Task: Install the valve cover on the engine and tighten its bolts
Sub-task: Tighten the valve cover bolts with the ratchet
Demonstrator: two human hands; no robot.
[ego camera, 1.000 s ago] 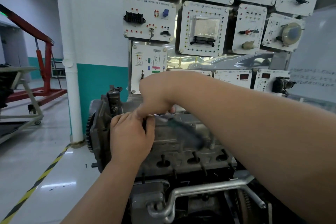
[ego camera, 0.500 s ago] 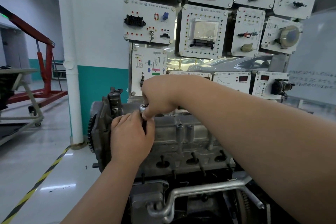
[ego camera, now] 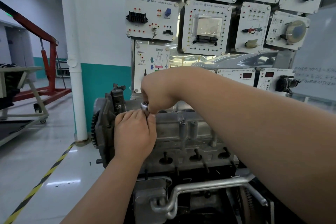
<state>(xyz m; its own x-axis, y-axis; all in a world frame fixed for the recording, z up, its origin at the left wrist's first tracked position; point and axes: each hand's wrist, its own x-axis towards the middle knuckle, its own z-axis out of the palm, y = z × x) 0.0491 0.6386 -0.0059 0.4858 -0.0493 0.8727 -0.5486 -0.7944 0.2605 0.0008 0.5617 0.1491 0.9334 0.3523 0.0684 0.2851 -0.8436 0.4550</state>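
The grey aluminium valve cover [ego camera: 178,129] lies on top of the engine [ego camera: 181,162] in front of me. My right hand [ego camera: 158,92] is closed over the shiny head of a ratchet wrench [ego camera: 145,106] at the cover's left end. Just below it, my left hand [ego camera: 134,132] pinches the tool's shaft between thumb and fingers. The socket and the bolt under it are hidden by my hands. The wrench handle is hidden under my right hand.
A toothed sprocket [ego camera: 94,129] sits at the engine's left end, and metal coolant pipes [ego camera: 200,187] run along its front. Behind stands a board of white training panels [ego camera: 205,27]. A white pillar [ego camera: 72,56], a red engine crane [ego camera: 47,51] and a yellow-black floor line [ego camera: 41,182] are at left.
The wrench handle, a blur over the cover one second ago, is no longer visible. My right hand has risen slightly on the ratchet head. My left hand stays put.
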